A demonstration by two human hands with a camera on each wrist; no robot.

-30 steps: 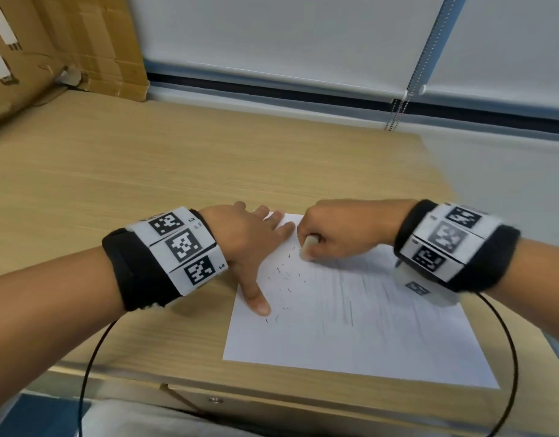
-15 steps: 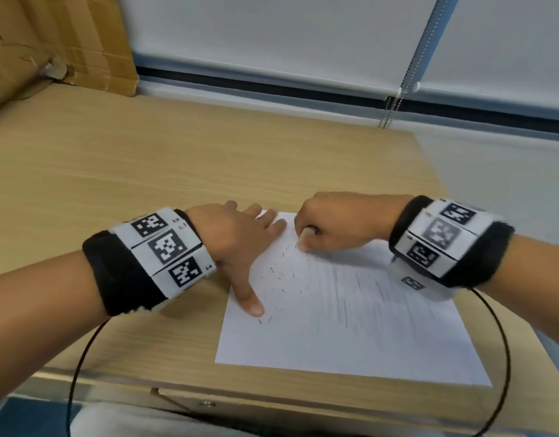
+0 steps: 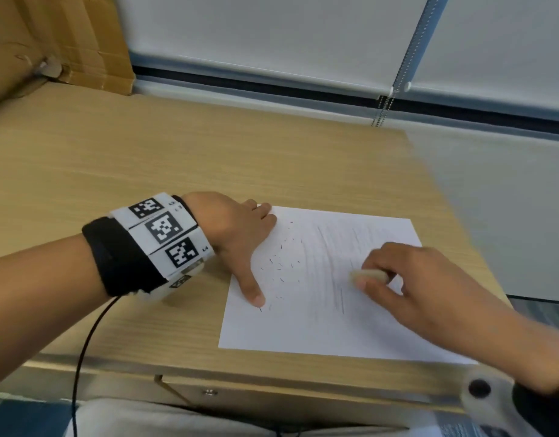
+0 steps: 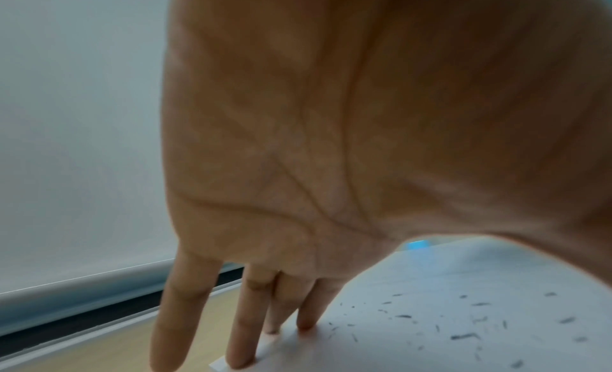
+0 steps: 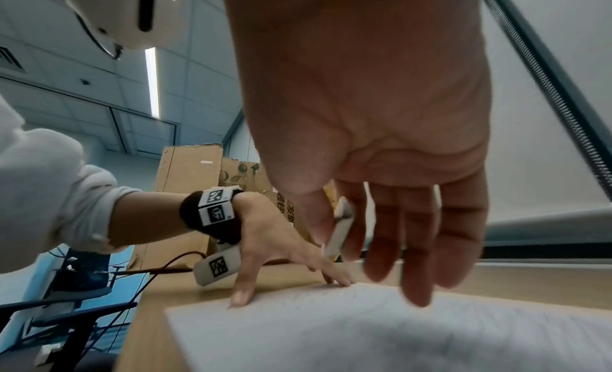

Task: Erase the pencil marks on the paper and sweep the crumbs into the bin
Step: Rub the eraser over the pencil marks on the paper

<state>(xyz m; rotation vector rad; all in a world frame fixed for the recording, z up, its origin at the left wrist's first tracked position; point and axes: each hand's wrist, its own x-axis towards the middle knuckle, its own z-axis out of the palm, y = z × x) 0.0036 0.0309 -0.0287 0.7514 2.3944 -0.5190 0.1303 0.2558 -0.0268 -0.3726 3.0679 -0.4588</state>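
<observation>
Head view: crumbs on paper.

The place looks like an office. A wood-grain worktop with a drawer under its front edge stands against a window with 2 roller blinds and a bead chain. Flattened cardboard boxes lean at the left. The right-wrist view shows ceiling tiles with a strip light and a chair.
</observation>
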